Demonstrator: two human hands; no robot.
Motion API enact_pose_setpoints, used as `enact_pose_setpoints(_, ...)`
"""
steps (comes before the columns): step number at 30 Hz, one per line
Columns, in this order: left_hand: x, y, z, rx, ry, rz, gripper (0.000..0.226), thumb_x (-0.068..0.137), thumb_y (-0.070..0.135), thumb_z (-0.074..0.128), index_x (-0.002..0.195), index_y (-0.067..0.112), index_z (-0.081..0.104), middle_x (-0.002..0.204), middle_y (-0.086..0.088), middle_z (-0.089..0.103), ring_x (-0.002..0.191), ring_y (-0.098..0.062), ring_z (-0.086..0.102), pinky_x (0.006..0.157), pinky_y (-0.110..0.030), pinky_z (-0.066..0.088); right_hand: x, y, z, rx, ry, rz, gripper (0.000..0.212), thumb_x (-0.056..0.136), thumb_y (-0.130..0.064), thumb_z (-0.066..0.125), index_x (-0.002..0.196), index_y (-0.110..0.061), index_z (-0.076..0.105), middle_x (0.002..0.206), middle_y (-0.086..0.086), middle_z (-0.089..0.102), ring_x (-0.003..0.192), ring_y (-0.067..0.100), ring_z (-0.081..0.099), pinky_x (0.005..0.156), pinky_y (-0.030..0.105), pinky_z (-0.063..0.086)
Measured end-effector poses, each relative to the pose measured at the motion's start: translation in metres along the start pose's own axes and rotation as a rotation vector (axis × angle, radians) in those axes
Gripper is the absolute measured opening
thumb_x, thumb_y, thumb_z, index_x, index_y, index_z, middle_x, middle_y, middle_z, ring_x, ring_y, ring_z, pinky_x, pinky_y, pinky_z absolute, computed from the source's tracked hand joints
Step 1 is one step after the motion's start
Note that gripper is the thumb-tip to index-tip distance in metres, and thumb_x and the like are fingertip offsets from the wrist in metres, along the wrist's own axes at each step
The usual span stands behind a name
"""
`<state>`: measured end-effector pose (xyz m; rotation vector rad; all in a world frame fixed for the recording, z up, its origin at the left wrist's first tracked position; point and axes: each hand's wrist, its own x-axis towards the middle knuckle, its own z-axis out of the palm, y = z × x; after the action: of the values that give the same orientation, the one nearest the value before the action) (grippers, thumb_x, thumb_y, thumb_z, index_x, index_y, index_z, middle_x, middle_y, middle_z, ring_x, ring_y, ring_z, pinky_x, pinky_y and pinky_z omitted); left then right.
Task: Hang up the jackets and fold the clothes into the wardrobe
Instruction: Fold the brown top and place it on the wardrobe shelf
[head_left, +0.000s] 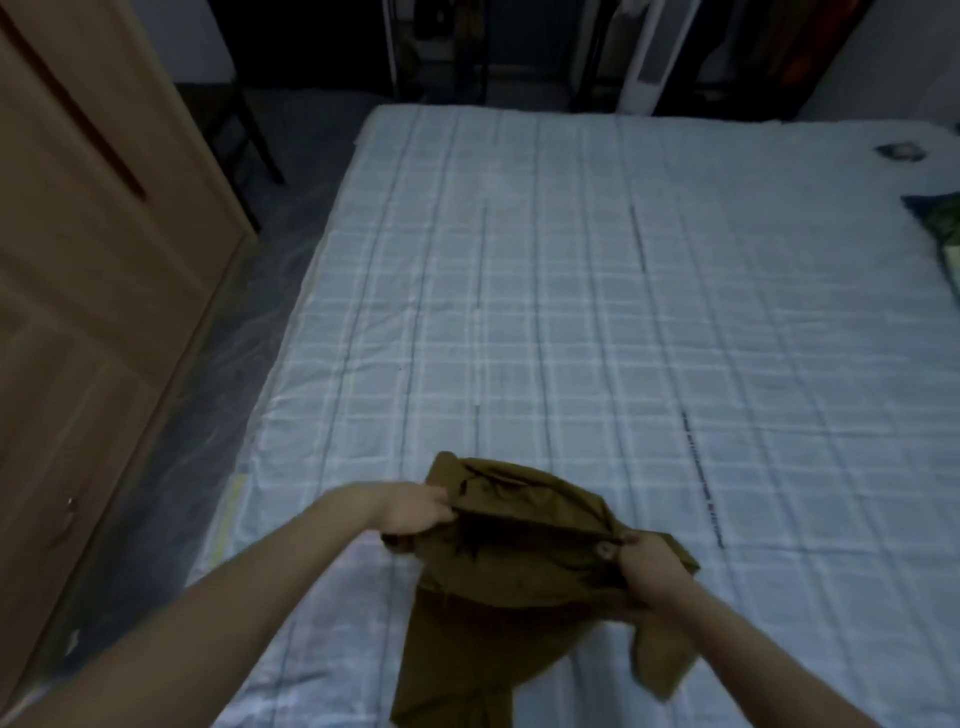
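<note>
over the checked bed (571, 312), an olive garment (519, 561) was held up.
left hand (415, 512) and right hand (647, 569) each pinched its top edge.

One view only — a wide-angle camera on the person's head, looking forward and steeply down over the bed (571, 312) from its near end. Both forearms reach in from the bottom edge, close under the lens. The bed fills the middle and right and runs away toward dark furniture at the top; a wooden wardrobe (93, 270) leans in along the left edge — straight lines bow near the borders.
</note>
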<state>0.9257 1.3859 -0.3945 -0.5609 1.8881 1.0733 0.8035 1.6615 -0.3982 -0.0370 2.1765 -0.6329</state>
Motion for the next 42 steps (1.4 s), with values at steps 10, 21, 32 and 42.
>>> enact_pose_setpoints(10, -0.172, 0.201, -0.062, 0.340, 0.484, -0.166, 0.038, 0.097, 0.016, 0.032, 0.121, 0.022, 0.060, 0.091, -0.003, 0.060, 0.070, -0.019, 0.057, 0.058, -0.030, 0.054, -0.103, -0.072, -0.266, -0.590, 0.054, -0.108, 0.025, 0.089, -0.008, 0.047, 0.109, -0.007, 0.062, 0.101, 0.014, 0.066, 0.082, 0.029, 0.067, 0.057, 0.042, 0.059)
enact_pose_setpoints(21, -0.374, 0.414, -0.083, 0.764, 1.540, 0.017, 0.032, 0.097, 0.016, 0.037, 0.121, 0.031, 0.052, 0.104, -0.010, 0.058, 0.092, -0.034, 0.058, 0.073, -0.043, 0.039, -0.262, -0.182, -0.478, 1.202, -0.086, -0.610, 0.026, 0.103, -0.012, 0.033, 0.105, -0.003, 0.058, 0.100, 0.020, 0.065, 0.083, 0.036, 0.065, 0.059, 0.055, 0.054)
enact_pose_setpoints(32, -0.381, 0.421, -0.064, 0.776, 1.716, 0.185, 0.034, 0.088, 0.012, 0.054, 0.117, 0.025, 0.046, 0.105, -0.006, 0.051, 0.089, -0.029, 0.053, 0.063, -0.040, 0.040, -0.277, -0.149, -0.534, -0.139, 0.838, -0.997, 0.036, 0.085, -0.001, 0.050, 0.109, -0.023, 0.065, 0.104, 0.005, 0.060, 0.088, 0.025, 0.060, 0.072, 0.034, 0.056)
enact_pose_setpoints(42, -0.147, 0.232, 0.127, 0.356, 0.555, 0.149, 0.049, 0.078, 0.003, 0.055, 0.113, 0.037, 0.050, 0.101, -0.001, 0.058, 0.093, -0.027, 0.060, 0.074, -0.031, 0.047, -0.117, 0.090, -0.350, -0.684, 0.133, -0.731, 0.023, 0.073, -0.004, 0.055, 0.074, -0.026, 0.061, 0.076, -0.002, 0.063, 0.079, 0.018, 0.058, 0.064, 0.023, 0.038)
